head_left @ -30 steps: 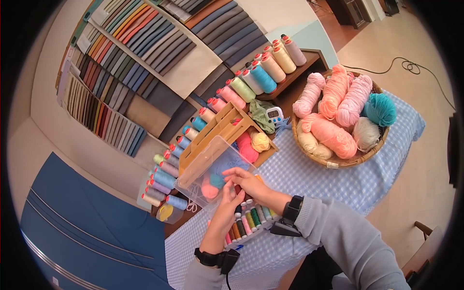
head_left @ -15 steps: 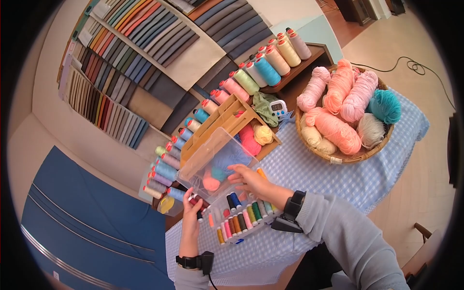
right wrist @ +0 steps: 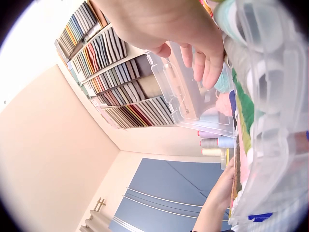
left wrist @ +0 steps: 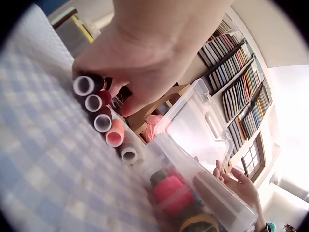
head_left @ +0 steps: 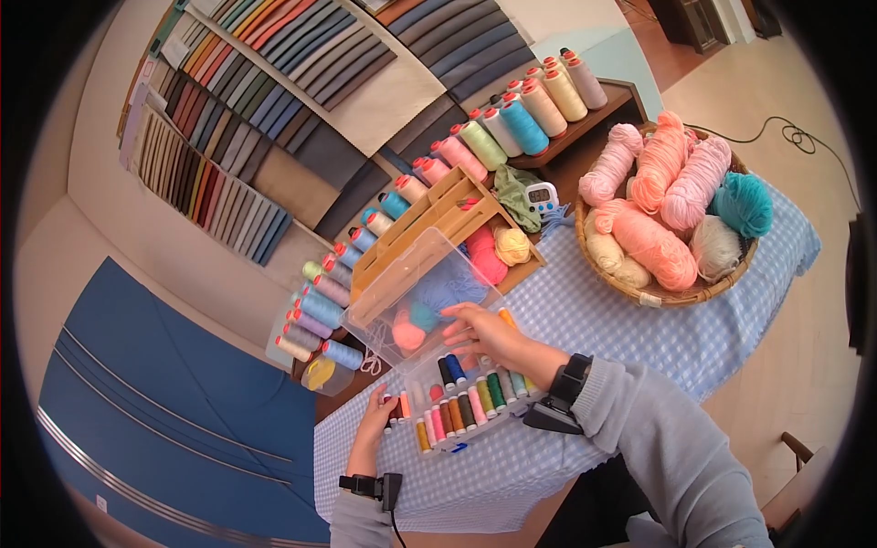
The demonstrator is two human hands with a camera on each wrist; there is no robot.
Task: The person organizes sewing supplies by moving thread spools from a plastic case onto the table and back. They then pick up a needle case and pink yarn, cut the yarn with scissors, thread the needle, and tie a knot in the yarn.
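Note:
On the checked cloth left of the clear plastic box (head_left: 413, 376), my left hand (head_left: 373, 418) grips dark thread spools (left wrist: 99, 101) at the end of a short row. Dark red shows on one of them, and an orange spool (left wrist: 115, 133) and a whitish spool (left wrist: 129, 154) continue the row towards the box. My right hand (head_left: 493, 336) hovers over the box's back part, fingers spread and holding nothing. Inside the box lie thread spools in several colours, such as a green spool (head_left: 494, 390) and a blue spool (head_left: 455, 368). The transparent lid (head_left: 402, 288) stands raised at the back.
Behind the lid is a wooden rack (head_left: 411, 233) with yarn balls. Large thread cones (head_left: 523, 123) line the shelf by the wall. At the right stands a wicker basket (head_left: 630, 290) of yarn skeins, near a small white timer (head_left: 542, 197). Checked cloth (head_left: 594, 365) covers the table.
My hands were together over the box, then parted. The left hand carried dark spools left and down to the cloth beside the orange one. The right hand stayed over the box with fingers spread.

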